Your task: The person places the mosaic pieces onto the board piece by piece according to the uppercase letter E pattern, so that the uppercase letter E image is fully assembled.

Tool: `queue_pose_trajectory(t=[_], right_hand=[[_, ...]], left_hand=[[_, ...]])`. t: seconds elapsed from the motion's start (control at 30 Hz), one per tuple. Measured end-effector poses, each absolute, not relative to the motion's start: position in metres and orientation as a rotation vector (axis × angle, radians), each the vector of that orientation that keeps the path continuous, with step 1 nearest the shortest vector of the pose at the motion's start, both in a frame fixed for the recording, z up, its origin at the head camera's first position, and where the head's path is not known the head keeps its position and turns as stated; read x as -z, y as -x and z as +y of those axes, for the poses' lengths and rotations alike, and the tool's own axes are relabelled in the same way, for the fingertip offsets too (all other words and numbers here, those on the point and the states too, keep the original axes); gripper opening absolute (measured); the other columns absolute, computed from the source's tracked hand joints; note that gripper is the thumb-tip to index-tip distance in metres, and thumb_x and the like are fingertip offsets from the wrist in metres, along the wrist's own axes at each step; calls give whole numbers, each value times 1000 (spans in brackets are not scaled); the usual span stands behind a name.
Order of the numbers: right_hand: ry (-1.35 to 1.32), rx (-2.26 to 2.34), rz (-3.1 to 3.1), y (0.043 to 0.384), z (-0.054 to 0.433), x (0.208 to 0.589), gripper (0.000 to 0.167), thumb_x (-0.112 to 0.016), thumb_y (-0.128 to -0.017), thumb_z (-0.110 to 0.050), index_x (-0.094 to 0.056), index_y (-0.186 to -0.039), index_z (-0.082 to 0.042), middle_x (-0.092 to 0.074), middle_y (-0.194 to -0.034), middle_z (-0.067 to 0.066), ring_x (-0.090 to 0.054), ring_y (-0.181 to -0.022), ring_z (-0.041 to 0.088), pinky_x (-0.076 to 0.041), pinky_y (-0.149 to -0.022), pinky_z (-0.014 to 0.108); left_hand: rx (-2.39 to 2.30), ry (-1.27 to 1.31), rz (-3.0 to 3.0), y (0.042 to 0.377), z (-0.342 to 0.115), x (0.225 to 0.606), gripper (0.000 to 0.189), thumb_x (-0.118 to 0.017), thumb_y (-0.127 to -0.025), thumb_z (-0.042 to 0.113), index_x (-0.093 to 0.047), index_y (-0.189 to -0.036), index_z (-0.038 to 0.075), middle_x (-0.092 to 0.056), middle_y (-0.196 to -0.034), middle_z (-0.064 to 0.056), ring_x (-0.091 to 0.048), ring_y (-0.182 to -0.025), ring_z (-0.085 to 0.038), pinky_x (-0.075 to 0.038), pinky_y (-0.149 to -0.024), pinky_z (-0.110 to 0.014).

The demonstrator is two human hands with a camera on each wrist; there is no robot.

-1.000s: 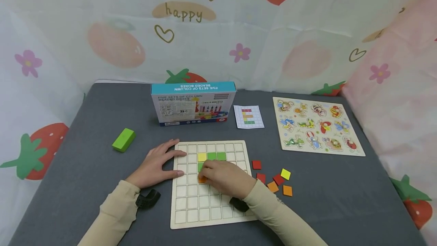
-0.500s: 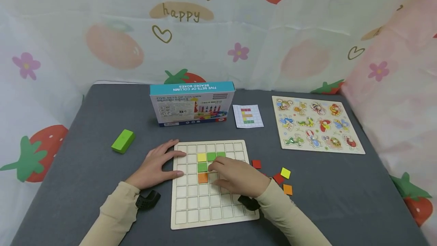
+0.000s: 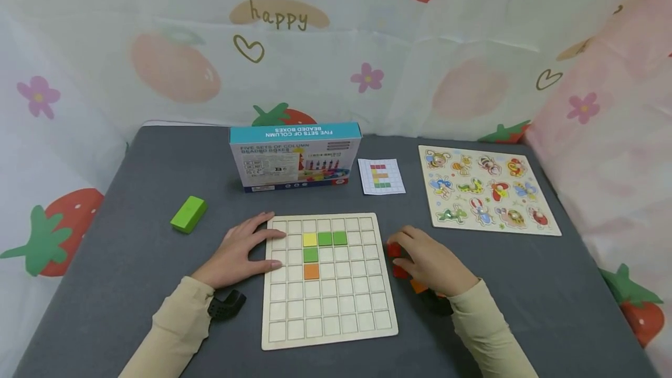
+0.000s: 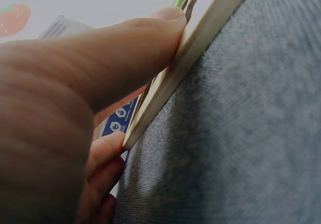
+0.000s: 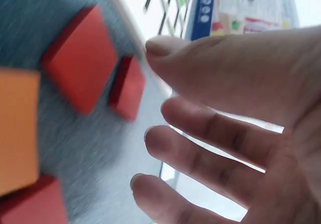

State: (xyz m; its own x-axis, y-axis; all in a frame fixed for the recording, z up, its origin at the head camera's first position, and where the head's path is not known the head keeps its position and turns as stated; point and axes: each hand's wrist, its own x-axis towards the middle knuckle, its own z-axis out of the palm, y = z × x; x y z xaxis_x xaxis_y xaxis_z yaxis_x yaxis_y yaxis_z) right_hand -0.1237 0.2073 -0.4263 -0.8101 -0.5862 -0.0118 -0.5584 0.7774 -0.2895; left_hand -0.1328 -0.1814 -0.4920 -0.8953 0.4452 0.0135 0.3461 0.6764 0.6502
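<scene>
My left hand (image 3: 236,252) rests on the left edge of a pale wooden grid board (image 3: 331,311), thumb and fingers spread. In the left wrist view the thumb (image 4: 135,48) presses the board's rim. Set in the grid are a yellow tile (image 3: 310,240), several green tiles (image 3: 325,238) and an orange tile (image 3: 311,271). Right of the board, my right hand (image 3: 438,261) hovers over loose tiles, holding nothing. Its thumb and fingers are apart in the right wrist view, near a red tile (image 5: 129,88), with another red tile (image 5: 83,58) and an orange tile (image 5: 17,128) beside them.
A pattern card (image 3: 382,177) lies behind the board, beside a standing toy box (image 3: 296,159). An insect puzzle board (image 3: 493,191) is at the back right. On the left lies a bright green block (image 3: 189,214). Grey cloth (image 3: 131,308) covers the table.
My right hand has let go of the orange tile, leaving it in the grid below the green one, and moved right to the loose tiles. The left hand has stayed on the board's edge.
</scene>
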Motion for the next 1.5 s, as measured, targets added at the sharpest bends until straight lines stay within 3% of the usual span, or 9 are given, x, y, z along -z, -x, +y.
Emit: queue_pose_trajectory(t=[0.2, 0.9, 1.2, 1.5], right_hand=[[923, 378, 2877, 129, 213, 432, 32, -74, -84, -9, -63, -114, -9, -59, -112, 3, -59, -98, 15, -53, -81, 31], [820, 384, 2906, 133, 211, 434, 24, -72, -86, -10, -61, -107, -12, -58, -105, -1, -57, -82, 7, -52, -71, 26], [1098, 441, 2874, 124, 182, 427, 23, -72, -86, -9, -61, -106, -11, -58, -105, -2, -55, -77, 6, -51, -67, 23], [1266, 520, 2751, 122, 154, 425, 19, -71, -86, -9, -63, -102, -14, -60, -102, -5, -57, -82, 4, -51, -70, 20]], left_hand=[[-1019, -655, 2740, 134, -182, 491, 60, -69, -81, 54, -56, -134, 28, -26, -157, -8, -20, -144, -36, -17, -107, -62], [-994, -635, 2738, 133, -179, 486, 60, -71, -81, 52, -56, -133, 27, -26, -157, -8, -20, -144, -36, -17, -107, -61], [-992, -626, 2743, 132, -180, 488, 59, -71, -81, 51, -57, -133, 26, -26, -156, -9, -20, -144, -36, -17, -107, -61], [-997, -620, 2735, 132, -180, 488, 60, -71, -80, 53, -57, -133, 27, -26, -157, -8, -19, -144, -35, -16, -108, -60]])
